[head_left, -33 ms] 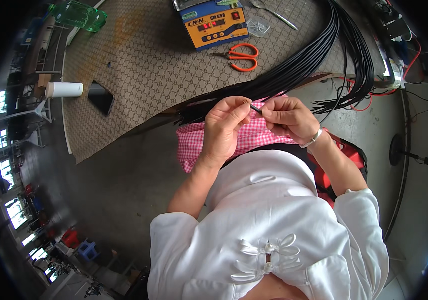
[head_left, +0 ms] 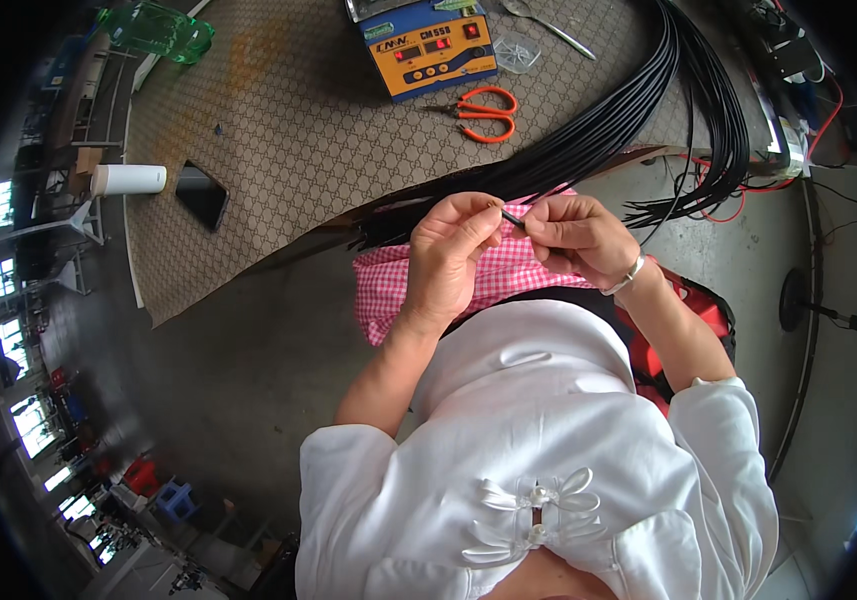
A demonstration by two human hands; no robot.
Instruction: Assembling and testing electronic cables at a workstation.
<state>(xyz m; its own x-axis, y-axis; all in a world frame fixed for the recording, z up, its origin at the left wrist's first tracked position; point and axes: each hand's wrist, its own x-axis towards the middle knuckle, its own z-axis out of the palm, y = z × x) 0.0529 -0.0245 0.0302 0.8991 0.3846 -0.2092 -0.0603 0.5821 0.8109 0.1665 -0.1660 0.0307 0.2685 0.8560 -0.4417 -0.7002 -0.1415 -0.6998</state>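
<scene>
Above my lap, both hands pinch a short stretch of black cable [head_left: 513, 218] between thumbs and fingertips. My left hand [head_left: 455, 250] is closed at the cable's tip, where something tiny shows at the fingertips, too small to make out. My right hand [head_left: 580, 238] is closed round the cable a little farther right. Just beyond the hands, a thick bundle of black cables [head_left: 608, 125] runs over the table edge, with its loose ends hanging at the right. Pink checked cloth [head_left: 388, 290] lies over my lap beneath the hands.
On the patterned table [head_left: 298, 120] stand a blue and orange control box [head_left: 433, 55] and orange-handled cutters [head_left: 488, 114]. A phone [head_left: 202, 196], a white cup [head_left: 130, 180], a green bottle [head_left: 163, 32], a clear small bag [head_left: 516, 54] and a spoon [head_left: 553, 28] lie around.
The lit red digits on the control box differ. Both hands and the cable stay in the same place.
</scene>
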